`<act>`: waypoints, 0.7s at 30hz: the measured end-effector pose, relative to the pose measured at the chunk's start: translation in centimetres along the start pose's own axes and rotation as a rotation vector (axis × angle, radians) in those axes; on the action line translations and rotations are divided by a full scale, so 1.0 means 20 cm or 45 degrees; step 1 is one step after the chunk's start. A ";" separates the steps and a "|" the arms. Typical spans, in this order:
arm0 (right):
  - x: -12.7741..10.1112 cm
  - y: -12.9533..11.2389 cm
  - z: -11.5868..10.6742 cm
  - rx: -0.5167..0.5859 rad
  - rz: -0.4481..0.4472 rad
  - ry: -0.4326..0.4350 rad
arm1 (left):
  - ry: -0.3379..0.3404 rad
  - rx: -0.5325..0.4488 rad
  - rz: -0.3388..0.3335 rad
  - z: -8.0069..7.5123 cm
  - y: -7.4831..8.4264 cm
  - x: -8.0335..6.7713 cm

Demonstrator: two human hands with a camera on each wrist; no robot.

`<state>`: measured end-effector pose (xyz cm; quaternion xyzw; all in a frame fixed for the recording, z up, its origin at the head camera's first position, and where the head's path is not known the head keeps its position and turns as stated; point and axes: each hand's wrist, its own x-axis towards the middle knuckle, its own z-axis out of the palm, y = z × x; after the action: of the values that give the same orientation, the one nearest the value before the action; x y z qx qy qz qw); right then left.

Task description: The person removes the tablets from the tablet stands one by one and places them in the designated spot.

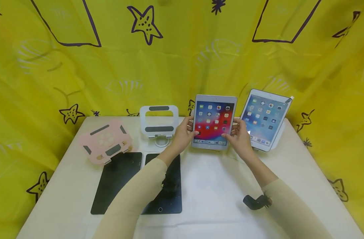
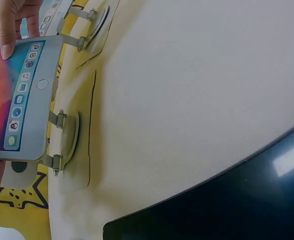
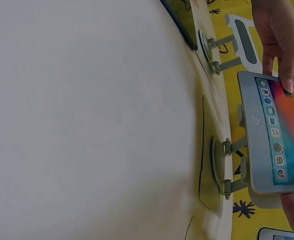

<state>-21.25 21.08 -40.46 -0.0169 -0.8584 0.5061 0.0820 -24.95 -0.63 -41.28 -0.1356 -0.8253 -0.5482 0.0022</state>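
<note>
Head view, centre of frame: both hands on a lit tablet (image 1: pixel 214 122) with a red and blue home screen. The left hand (image 1: pixel 183 132) grips its left edge, thumb over the front bezel; the right hand (image 1: pixel 239 134) grips its right edge the same way. The tablet stands upright, tilted back, at the far side of the bench (image 1: pixel 217 196).

Wrist views: the tablet's back sits at a small grey stand (image 2: pixel 63 140) with a round base on the bench; whether it rests fully on the stand's hooks cannot be told.

Right of centre: a second lit tablet (image 1: pixel 264 119), blue screen, leaning on its own stand, just beside the right hand.

Left of centre: an empty white stand (image 1: pixel 159 120), close to the left hand. Further left, a pink stand (image 1: pixel 105 141).

Lower left of frame: two dark tablets lying flat side by side, one (image 1: pixel 117 181) clear, the other (image 1: pixel 170 192) partly under the left forearm.

Both forearms in beige sleeves. A black camera mount (image 1: pixel 255 201) sits under the right wrist.
</note>
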 end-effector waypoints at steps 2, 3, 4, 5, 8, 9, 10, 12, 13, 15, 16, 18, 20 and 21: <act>-0.02 0.00 0.00 -0.009 0.005 -0.009 | -0.014 0.003 0.008 -0.01 0.00 -0.02; -0.03 0.00 0.00 -0.012 0.010 -0.016 | -0.022 0.006 0.006 -0.01 0.00 -0.03; -0.03 0.00 0.00 -0.016 0.015 -0.023 | -0.028 0.009 0.010 -0.01 -0.01 -0.04; -0.05 0.00 -0.01 -0.024 0.022 -0.030 | -0.035 0.005 0.008 -0.01 -0.01 -0.05; -0.08 -0.01 -0.01 -0.043 0.052 -0.058 | -0.059 -0.001 -0.010 -0.01 -0.01 -0.08; -0.08 -0.01 -0.02 -0.044 0.069 -0.070 | -0.065 -0.007 -0.016 -0.01 -0.01 -0.09; -0.09 -0.01 -0.02 -0.049 0.081 -0.081 | -0.071 -0.014 -0.020 -0.02 -0.02 -0.10; -0.11 -0.01 -0.02 -0.047 0.096 -0.099 | -0.086 -0.027 -0.039 -0.02 -0.02 -0.12; -0.12 -0.01 -0.03 -0.049 0.099 -0.106 | -0.094 -0.032 -0.046 -0.02 -0.02 -0.13; -0.14 -0.01 -0.03 -0.047 0.107 -0.116 | -0.110 -0.039 -0.051 -0.02 -0.03 -0.14; -0.15 -0.01 -0.03 -0.052 0.108 -0.119 | -0.119 -0.042 -0.053 -0.01 -0.03 -0.15; -0.17 -0.01 -0.03 -0.059 0.115 -0.130 | -0.135 -0.048 -0.055 -0.01 -0.04 -0.17; -0.18 0.00 -0.03 -0.062 0.125 -0.147 | -0.151 -0.050 -0.056 -0.01 -0.05 -0.20; -0.19 0.00 -0.03 -0.065 0.137 -0.156 | -0.161 -0.055 -0.063 -0.01 -0.05 -0.21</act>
<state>-17.32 21.25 -40.67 -0.0340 -0.8722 0.4879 0.0016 -21.21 -2.05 -42.85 -0.1495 -0.8148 -0.5561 -0.0665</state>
